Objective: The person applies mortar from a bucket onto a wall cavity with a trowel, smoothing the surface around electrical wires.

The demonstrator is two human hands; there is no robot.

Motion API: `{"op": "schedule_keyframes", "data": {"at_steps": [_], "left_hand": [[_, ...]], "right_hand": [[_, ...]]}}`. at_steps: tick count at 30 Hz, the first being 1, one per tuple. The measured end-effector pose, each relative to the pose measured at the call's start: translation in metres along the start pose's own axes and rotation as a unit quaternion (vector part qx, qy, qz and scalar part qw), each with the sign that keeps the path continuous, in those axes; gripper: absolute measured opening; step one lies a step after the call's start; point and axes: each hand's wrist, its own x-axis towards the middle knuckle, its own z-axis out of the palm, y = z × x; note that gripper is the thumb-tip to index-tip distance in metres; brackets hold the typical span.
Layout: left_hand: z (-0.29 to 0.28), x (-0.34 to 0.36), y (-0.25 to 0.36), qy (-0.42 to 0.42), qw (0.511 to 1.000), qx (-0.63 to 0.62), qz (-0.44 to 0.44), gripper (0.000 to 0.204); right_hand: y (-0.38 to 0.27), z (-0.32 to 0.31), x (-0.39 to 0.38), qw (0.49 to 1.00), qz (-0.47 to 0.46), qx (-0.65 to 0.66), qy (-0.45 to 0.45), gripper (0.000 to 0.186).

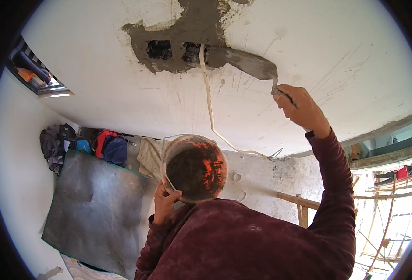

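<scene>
My right hand is closed round the handle of a metal trowel, its blade lying against or close to wet grey mortar on the white wall. Two dark box openings sit in that patch, and a pale cable hangs from the right one down along the wall. My left hand grips the rim of an orange bucket held against my body, with dark grey mortar inside and smears on its inner side.
A dark sheet lies at lower left beside bags and clothing and a beige cloth. A window opening is at upper left. At right are a wooden frame, a ledge and bamboo scaffolding outside in bright light.
</scene>
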Motion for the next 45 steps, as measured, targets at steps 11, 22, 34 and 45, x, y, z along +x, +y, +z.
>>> {"op": "schedule_keyframes", "data": {"at_steps": [11,22,34,45], "left_hand": [[-0.007,0.002,0.002,-0.013,1.000,-0.017,0.002,0.027],[-0.016,0.011,0.000,-0.036,0.999,0.035,-0.001,0.009],[-0.019,0.003,0.002,0.004,1.000,-0.007,-0.005,0.019],[-0.044,0.001,0.029,0.033,0.999,0.015,-0.036,0.016]], "right_hand": [[0.002,-0.001,-0.039,0.991,-0.078,-0.072,0.084,0.019],[0.001,-0.018,-0.018,0.992,-0.028,-0.080,0.097,0.021],[-0.008,0.009,0.000,0.982,-0.107,-0.129,0.083,0.017],[-0.017,0.089,-0.056,0.956,-0.022,0.286,0.053,0.032]]}}
